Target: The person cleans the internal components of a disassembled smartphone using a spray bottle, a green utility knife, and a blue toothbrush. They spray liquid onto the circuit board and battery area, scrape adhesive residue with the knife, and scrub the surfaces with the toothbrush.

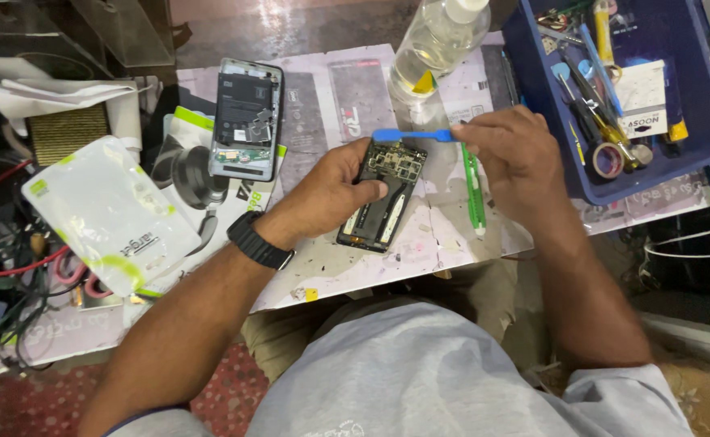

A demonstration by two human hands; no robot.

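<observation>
My left hand (331, 190) grips an opened black phone (383, 198) with its circuit board exposed, holding it just above the paper-covered worktable (347, 267). My right hand (513, 158) holds a blue plastic pry tool (412, 135), its tip over the phone's top edge. A black watch sits on my left wrist. A green pen-like tool (475, 198) lies on the paper beneath my right hand.
A second opened phone (246, 120) lies on a headphone box at the left. A clear liquid bottle (436, 44) stands behind. A blue tray (695, 121) of screwdrivers and tape sits at the right. A white pouch (108, 214) and tangled cables lie far left.
</observation>
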